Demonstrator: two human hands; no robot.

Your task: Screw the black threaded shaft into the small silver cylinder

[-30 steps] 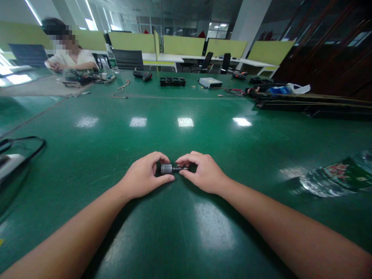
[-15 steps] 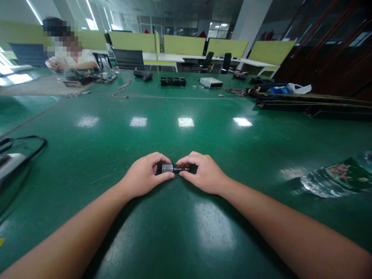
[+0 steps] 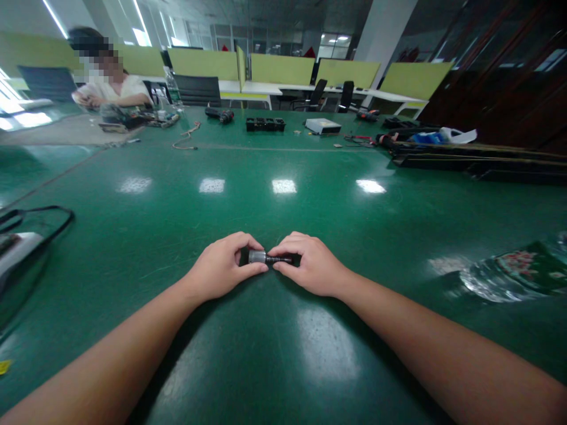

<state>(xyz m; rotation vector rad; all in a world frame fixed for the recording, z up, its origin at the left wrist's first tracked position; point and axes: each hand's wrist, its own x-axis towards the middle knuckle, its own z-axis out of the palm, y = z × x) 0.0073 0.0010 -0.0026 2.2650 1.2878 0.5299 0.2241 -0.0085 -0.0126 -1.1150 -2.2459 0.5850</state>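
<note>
Between my hands, low over the green table [image 3: 248, 206], lies a small part with a silver cylinder [image 3: 257, 257] at its left end. A thin dark ribbed shaft [image 3: 280, 260] runs right from the cylinder. My left hand [image 3: 224, 262] is curled, with thumb and index finger closed on either side of the cylinder. My right hand [image 3: 313, 264] has its fingertips around the shaft near where it meets the cylinder. The shaft's far end reaches into the hollow of my right hand. The cylinder's left end is partly hidden in my left hand.
A water bottle [image 3: 516, 271] lies at right. At left are a black cable [image 3: 62, 218] and a white device [image 3: 20, 255]. Farther back are a black tray [image 3: 266, 124], a white box [image 3: 322, 126], power drills [image 3: 219, 115] and long dark bars [image 3: 443, 160]. A person [image 3: 110, 91] sits far left.
The small part has shifted slightly right, its shaft reaching deeper into my right hand and its dark left end showing less. Both hands keep nearly the same pose.
</note>
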